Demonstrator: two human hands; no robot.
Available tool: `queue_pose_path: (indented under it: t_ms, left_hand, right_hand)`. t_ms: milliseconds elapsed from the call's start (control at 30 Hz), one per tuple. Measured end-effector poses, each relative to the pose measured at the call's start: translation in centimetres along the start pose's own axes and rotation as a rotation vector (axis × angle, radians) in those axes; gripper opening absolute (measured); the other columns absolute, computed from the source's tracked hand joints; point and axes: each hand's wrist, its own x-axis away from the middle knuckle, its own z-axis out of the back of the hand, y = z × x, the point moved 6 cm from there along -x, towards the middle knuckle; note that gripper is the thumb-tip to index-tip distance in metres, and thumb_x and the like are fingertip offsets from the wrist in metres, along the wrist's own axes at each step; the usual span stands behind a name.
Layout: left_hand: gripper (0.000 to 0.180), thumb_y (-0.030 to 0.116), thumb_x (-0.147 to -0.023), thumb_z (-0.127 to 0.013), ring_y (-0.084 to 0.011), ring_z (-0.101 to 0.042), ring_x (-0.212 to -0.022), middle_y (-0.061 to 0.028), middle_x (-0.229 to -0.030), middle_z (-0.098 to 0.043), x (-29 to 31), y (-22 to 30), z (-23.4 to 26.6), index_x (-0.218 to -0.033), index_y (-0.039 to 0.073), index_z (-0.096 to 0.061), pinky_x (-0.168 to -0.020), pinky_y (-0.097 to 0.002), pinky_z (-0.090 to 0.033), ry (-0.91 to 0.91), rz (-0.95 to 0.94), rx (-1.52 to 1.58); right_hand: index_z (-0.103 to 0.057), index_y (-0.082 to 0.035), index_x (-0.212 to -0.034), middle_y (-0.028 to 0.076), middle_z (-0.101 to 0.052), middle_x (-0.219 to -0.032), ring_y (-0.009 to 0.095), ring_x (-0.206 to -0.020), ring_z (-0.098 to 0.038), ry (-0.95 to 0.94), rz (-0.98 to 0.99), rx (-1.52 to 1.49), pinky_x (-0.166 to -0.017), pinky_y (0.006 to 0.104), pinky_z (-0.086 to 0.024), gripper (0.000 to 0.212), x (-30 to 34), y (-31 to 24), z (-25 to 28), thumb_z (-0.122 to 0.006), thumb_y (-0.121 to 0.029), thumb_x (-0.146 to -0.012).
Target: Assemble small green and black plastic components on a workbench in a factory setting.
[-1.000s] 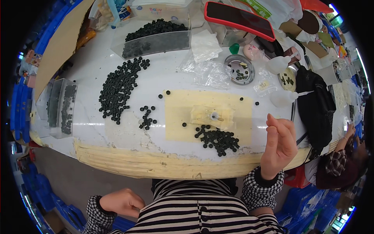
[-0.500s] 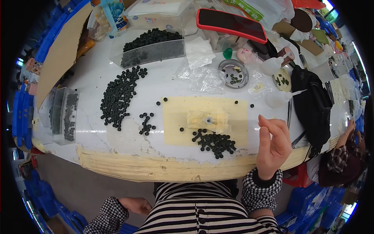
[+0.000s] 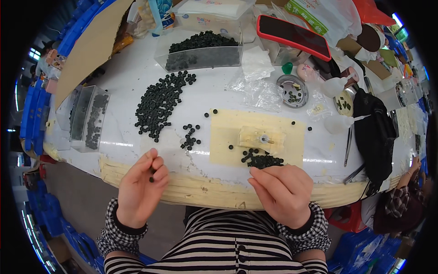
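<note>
My left hand (image 3: 140, 189) is raised over the table's front edge with its fingers curled. Small black round pieces (image 3: 151, 179) show against those fingers. Thumb and forefinger of my right hand (image 3: 288, 192) are pinched together at the near edge of a small pile of black round pieces (image 3: 263, 161); what is between the tips, if anything, is hidden. Behind that pile, a tape-covered block (image 3: 248, 138) with a small upright post (image 3: 264, 139) sits on a yellow sheet (image 3: 223, 128). A few loose black pieces (image 3: 190, 137) lie between the hands, farther back.
A larger heap of black pieces (image 3: 159, 104) spreads at left, before a clear bin (image 3: 205, 57) full of them. Another clear box (image 3: 89, 121) stands far left. At right are a round dish (image 3: 292, 91), a red-cased phone (image 3: 294, 37), white squeeze bottles (image 3: 338, 122) and a black bag (image 3: 372, 130).
My left hand has come up from below the table edge, now with black pieces at its fingers. My right hand has moved left and nearer, to the small pile. The view has shifted slightly.
</note>
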Motion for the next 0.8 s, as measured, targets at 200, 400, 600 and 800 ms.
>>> queue_pose_path:
  t_ms: [200, 400, 600, 800]
  left_hand:
    - [0.023, 0.009, -0.099, -0.04, -0.0123, -0.045, -0.079, -0.0066, -0.103, -0.051, -2.8, -3.4, -4.4, -0.119, 0.0, -0.048, -0.068, -0.0234, -0.04, -0.132, 0.138, 0.015]
    - [0.03, 0.012, -0.101, -0.038, -0.0109, -0.045, -0.077, -0.0042, -0.098, -0.054, -4.9, -4.3, -7.5, -0.125, -0.003, -0.048, -0.067, -0.0242, -0.04, -0.361, 0.157, 0.178]
    - [0.03, 0.013, -0.101, -0.038, -0.0105, -0.045, -0.072, -0.003, -0.093, -0.057, -5.2, -4.0, -8.1, -0.124, -0.003, -0.05, -0.065, -0.0227, -0.039, -0.16, 0.123, 0.06]
    - [0.03, 0.02, -0.102, -0.042, -0.0093, -0.046, -0.07, -0.0033, -0.089, -0.057, -5.4, -5.1, -7.1, -0.119, -0.003, -0.053, -0.064, -0.0218, -0.039, -0.43, 0.169, 0.138]
  right_hand:
    - [-0.068, -0.003, -0.087, 0.005, -0.06, -0.073, 0.019, -0.057, -0.054, 0.115, -0.053, 0.142, -0.049, 0.0294, -0.042, 0.021, -2.6, 1.6, 2.8, -0.076, -0.001, -0.068]
    - [-0.068, -0.002, -0.087, 0.006, -0.058, -0.073, 0.021, -0.059, -0.053, 0.156, -0.086, 0.049, -0.051, 0.0302, -0.042, 0.019, -3.0, 3.2, 1.7, -0.074, 0.001, -0.069]
    - [-0.069, -0.003, -0.088, 0.006, -0.058, -0.073, 0.021, -0.062, -0.053, 0.116, -0.114, 0.013, -0.052, 0.0309, -0.042, 0.023, -3.0, 3.6, 1.2, -0.076, 0.0, -0.067]
    - [-0.07, -0.004, -0.089, 0.005, -0.057, -0.073, 0.021, -0.065, -0.053, 0.066, -0.161, 0.003, -0.055, 0.031, -0.042, 0.026, -3.2, 3.6, 1.1, -0.077, -0.001, -0.065]
